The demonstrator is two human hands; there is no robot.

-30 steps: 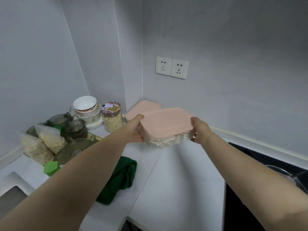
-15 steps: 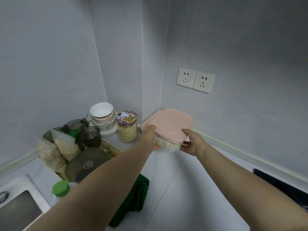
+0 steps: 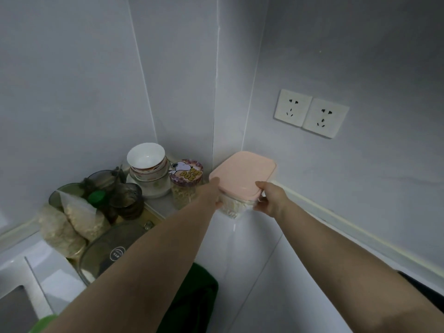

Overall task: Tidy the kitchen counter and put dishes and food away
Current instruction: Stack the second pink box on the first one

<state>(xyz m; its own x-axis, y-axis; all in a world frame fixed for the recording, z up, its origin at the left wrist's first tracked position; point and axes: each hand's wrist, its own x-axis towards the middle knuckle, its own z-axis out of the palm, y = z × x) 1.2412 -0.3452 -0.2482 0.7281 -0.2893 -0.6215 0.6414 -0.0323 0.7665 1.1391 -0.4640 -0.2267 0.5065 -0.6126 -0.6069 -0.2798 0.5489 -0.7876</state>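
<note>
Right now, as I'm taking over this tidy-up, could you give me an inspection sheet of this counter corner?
Surface: white counter, seam running to the corner.
Job's things: pink-lidded container of pale food, in the wall corner.
Clutter: stacked bowls, cartoon-lidded jar, bags of grain, glass lid, green cloth.
Hands: left hand and right hand grip the container's sides.
Cables: nothing seen.
Surroundings: grey walls, double socket with nothing plugged in; sink at lower left.

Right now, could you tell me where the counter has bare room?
Bare counter lies between the green cloth and the right wall, in front of the pink-lidded container. Bowls, jar and bags crowd the left.
</note>
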